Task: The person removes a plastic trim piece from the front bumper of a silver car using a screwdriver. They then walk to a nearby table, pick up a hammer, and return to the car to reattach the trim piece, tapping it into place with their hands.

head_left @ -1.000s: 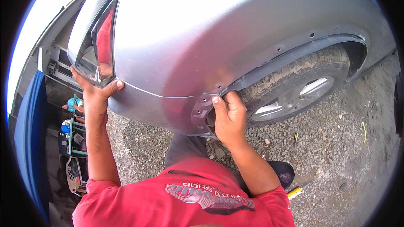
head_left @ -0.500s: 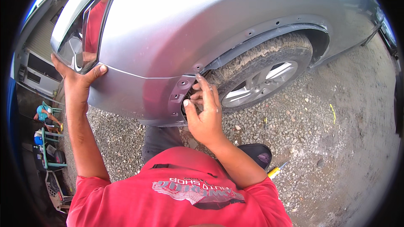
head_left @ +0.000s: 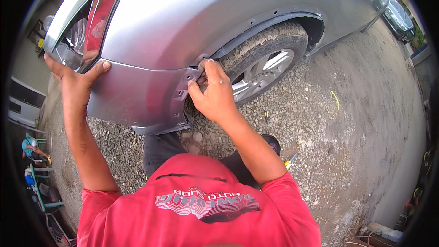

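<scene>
A silver car's front bumper (head_left: 132,96) meets the fender (head_left: 169,27) along a thin seam. My left hand (head_left: 75,84) is spread over the bumper's top edge under the headlight (head_left: 73,41), thumb on the painted surface and fingers toward the car's front. At the wheel arch, my right hand (head_left: 214,93) grips the bumper's rear edge near its upper corner, thumb outside and fingers curled behind. A small gap shows at the seam beside those fingertips. Bolt holes line the bare arch lip (head_left: 251,22). Part of the bumper's edge is hidden by my right hand.
The muddy tyre (head_left: 274,39) and alloy wheel (head_left: 260,77) sit just right of my right hand. On the gravel (head_left: 302,114) lie a yellow-handled tool (head_left: 288,163) and a small screwdriver-like item (head_left: 266,116). A person (head_left: 32,148) sits far left; another car (head_left: 397,18) stands far right.
My right hand's fingers have closed from a loose, spread pose onto the bumper's edge. My left hand stays at the headlight corner. The whole view has shifted, with the car appearing further left.
</scene>
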`<action>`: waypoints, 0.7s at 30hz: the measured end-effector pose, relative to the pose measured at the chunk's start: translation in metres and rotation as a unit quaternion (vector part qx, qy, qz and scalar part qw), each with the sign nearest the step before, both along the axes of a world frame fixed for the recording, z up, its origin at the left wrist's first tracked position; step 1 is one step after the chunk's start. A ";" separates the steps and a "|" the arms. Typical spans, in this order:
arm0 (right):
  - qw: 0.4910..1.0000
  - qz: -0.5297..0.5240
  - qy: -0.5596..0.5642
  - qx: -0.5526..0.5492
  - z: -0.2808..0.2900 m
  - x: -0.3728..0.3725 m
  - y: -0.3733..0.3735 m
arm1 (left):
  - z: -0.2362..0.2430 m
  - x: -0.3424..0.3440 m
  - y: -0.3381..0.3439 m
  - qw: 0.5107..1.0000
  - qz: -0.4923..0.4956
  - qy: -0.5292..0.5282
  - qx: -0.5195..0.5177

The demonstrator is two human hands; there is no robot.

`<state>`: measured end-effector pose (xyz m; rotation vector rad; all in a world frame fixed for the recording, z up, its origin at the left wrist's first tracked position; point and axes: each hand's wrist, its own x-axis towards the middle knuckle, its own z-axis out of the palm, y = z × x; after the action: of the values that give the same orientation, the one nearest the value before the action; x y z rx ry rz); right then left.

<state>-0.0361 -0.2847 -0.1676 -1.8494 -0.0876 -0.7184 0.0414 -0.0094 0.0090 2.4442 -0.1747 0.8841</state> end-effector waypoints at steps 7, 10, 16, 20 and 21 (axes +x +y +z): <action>0.993 0.006 0.060 0.103 0.007 -0.014 0.011 | -0.004 0.005 0.011 0.997 -0.001 -0.043 0.069; 0.997 -0.047 0.064 -0.019 0.012 -0.006 0.002 | 0.003 0.000 0.001 0.995 -0.024 -0.047 0.080; 0.996 -0.068 0.048 0.031 0.004 -0.002 0.018 | -0.002 0.010 0.011 0.993 -0.040 -0.063 0.088; 0.994 -0.011 0.072 0.080 0.009 -0.020 0.026 | -0.006 0.009 0.021 0.990 -0.026 -0.061 0.125; 0.992 0.007 0.076 0.096 0.013 -0.023 0.025 | -0.003 0.009 0.020 0.992 -0.030 -0.051 0.113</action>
<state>-0.0595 -0.2594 -0.1548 -1.7097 0.0656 -0.5539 0.0505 0.0110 0.0057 2.5845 -0.4040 1.0110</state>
